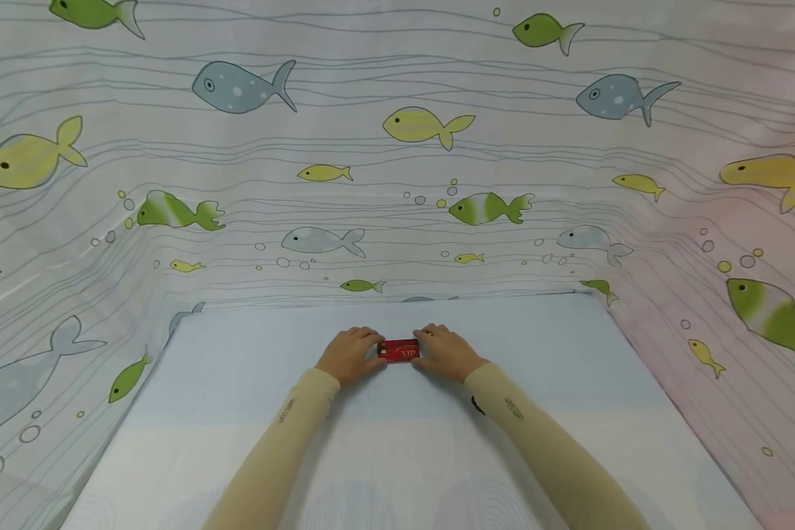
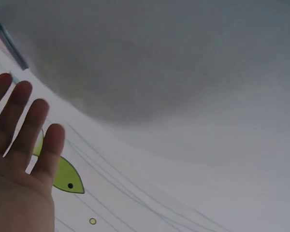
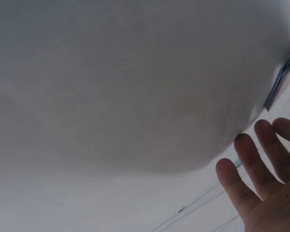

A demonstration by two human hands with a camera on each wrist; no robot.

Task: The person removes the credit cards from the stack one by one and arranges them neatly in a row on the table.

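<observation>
My left hand (image 1: 350, 358) pinches the left end of a red card (image 1: 400, 351), marked "VIP", between thumb and index finger; my right hand (image 1: 447, 355) grips the right end likewise. The card is centred toward the far edge of the counter (image 1: 397, 419); I cannot determine surface contact.

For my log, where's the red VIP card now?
In the head view, the red VIP card is below picture centre, between the left hand and the right hand.
</observation>
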